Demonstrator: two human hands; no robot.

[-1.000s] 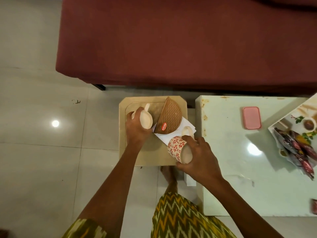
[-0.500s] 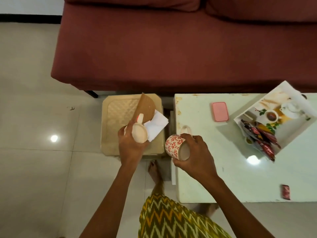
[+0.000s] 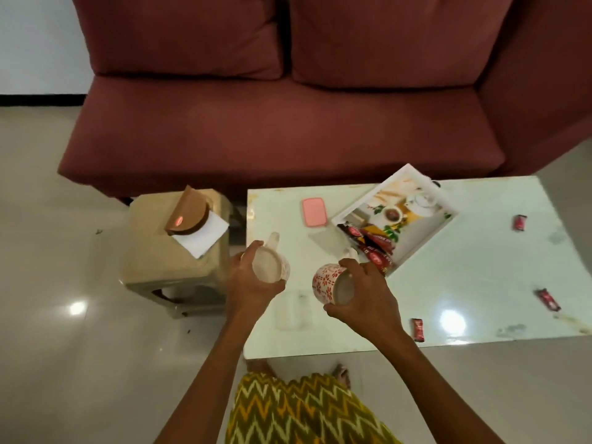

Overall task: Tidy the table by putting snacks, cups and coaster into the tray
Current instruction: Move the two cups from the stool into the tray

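With my left hand [image 3: 253,280] wrapped round a pale cup [image 3: 270,265] over the table's [image 3: 480,283] left edge and my right hand [image 3: 365,291] gripping a red-flowered cup [image 3: 330,282] just beside the tray's [image 3: 423,248] near corner, I judge both cups must next be set upright into its bare far half, clear of the snacks [image 3: 368,243].

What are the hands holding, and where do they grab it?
Each holds a cup by its body, not the handle. The left hand wraps the pale cup; the right hand grips the red-flowered cup around its rim end.
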